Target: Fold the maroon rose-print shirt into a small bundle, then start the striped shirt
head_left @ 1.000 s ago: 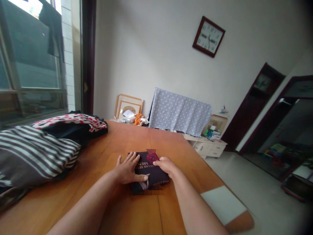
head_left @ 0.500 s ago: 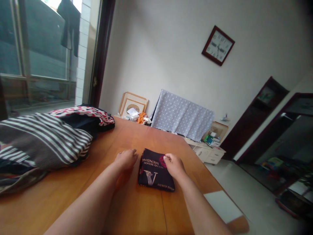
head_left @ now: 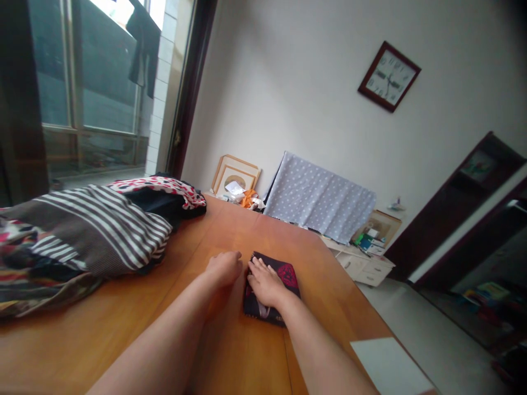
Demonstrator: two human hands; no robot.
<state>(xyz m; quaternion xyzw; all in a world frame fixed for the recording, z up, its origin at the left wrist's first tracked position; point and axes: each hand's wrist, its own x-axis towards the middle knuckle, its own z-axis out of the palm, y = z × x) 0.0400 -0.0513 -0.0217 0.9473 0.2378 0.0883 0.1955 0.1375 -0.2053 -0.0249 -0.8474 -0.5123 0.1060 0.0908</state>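
While I am resting my right hand (head_left: pixel 265 284) flat on the folded dark cloth (head_left: pixel 287 276), its fingers are slightly spread and pointing away from me, and they are not pinching the fabric. My left hand (head_left: pixel 224 269) is sitting just beside the left edge of the cloth, with its fingers loosely curled and gripping nothing; I cannot tell whether they are touching the fold. The cloth is lying flat on the wooden desk (head_left: pixel 247 230), between my hands and slightly rotated, with a red print showing at its far corner. To the left of my left hand, a striped knit garment (head_left: pixel 99 236) is lying in a heap on the desk, and a red-and-white patterned cloth (head_left: pixel 160 186) is lying beyond it. A white sheet (head_left: pixel 389 365) is lying at the near right corner of the desk, well apart from my right hand. Past the far end of the desk, a grey polka-dot cloth (head_left: pixel 319 197) is draped upright against the wall, and wooden picture frames (head_left: pixel 236 178) are leaning beside it. A white drawer unit (head_left: pixel 366 269) is standing to the right of the desk's far end.
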